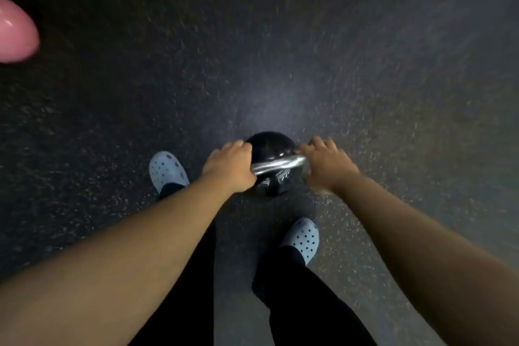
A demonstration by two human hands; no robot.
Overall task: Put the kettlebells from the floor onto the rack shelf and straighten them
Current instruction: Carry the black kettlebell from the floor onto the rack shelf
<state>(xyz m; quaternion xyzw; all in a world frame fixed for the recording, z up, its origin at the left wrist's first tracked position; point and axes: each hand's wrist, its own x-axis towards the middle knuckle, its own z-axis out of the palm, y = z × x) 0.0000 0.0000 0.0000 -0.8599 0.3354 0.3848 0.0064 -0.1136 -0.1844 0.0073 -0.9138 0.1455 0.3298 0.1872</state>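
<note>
dark speckled floor point(280, 78); black kettlebell point(269, 149) between both feet, its steel handle point(278, 167) lying left-right, gripped by left hand point(230, 167) and right hand point(327, 166).

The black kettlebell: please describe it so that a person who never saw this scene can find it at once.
Look at the dark speckled floor, just ahead of the two pale clogs. There the left hand and right hand grip the black kettlebell. Unlike the pink object at the left edge, it is glossy black with a silver handle.
</note>
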